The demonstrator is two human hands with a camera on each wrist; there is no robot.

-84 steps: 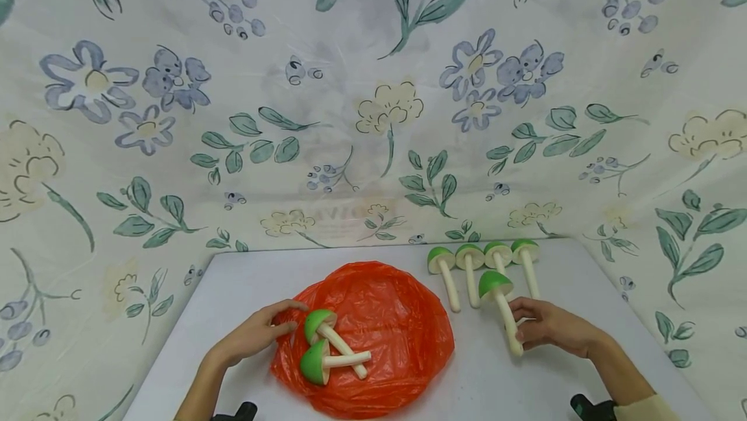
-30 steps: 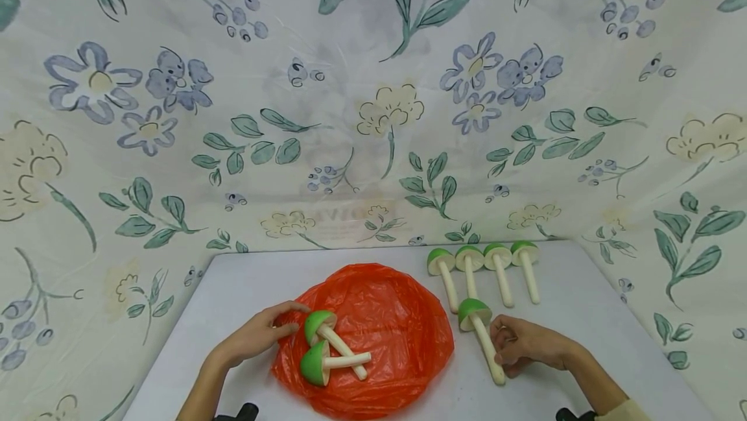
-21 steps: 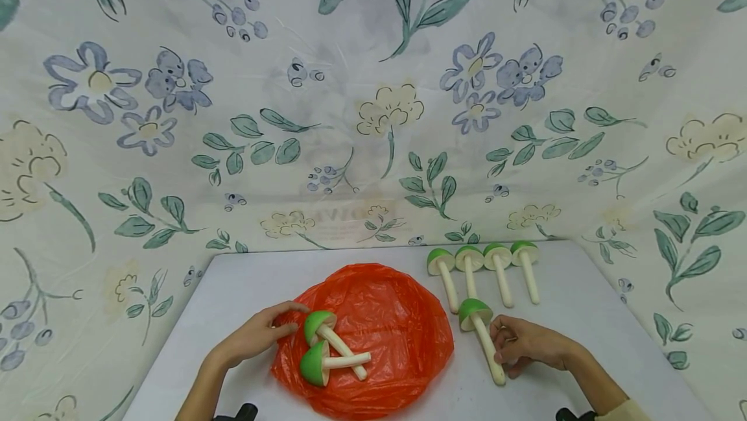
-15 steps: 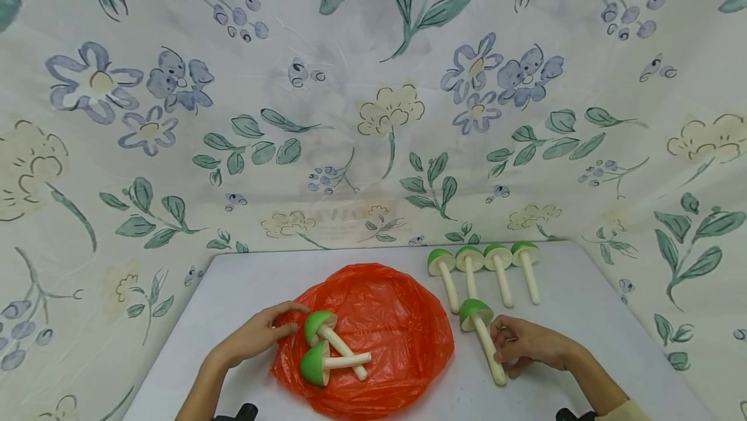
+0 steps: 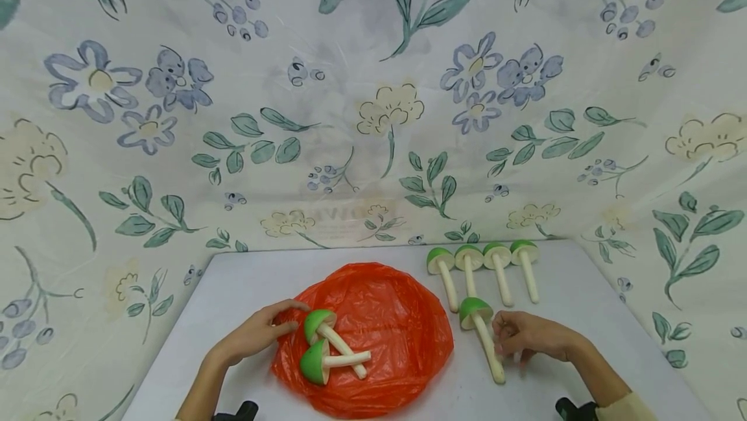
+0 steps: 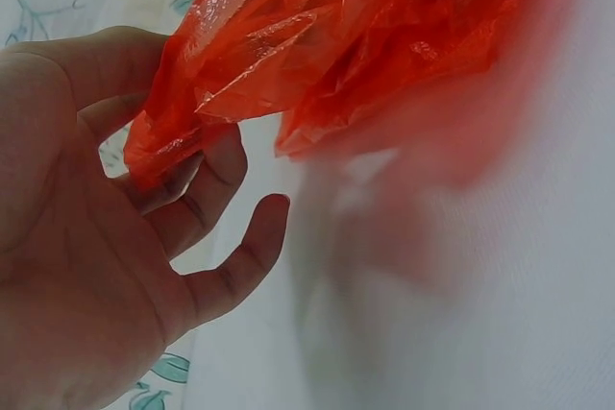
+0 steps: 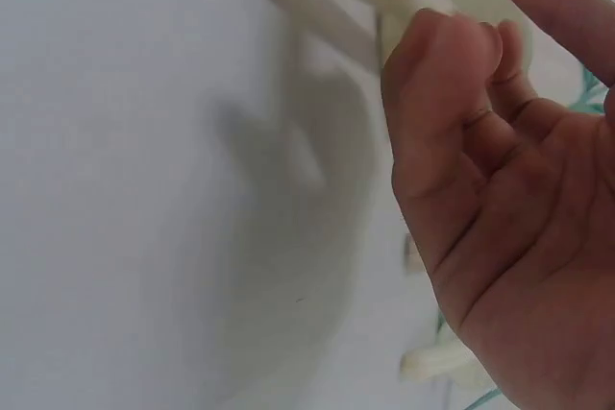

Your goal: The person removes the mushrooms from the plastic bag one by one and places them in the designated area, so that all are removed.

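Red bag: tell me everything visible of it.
The bag is glossy, wrinkled and slightly see-through, like thin plastic. It lies spread out in a rough round on the white table. Two mushrooms rest on its left part. The left hand touches its left edge. Handles cannot be made out.

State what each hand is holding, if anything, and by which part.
The left hand touches the left edge of the red bag; the right hand is at a mushroom's stem. Whether either actually grips cannot be told.
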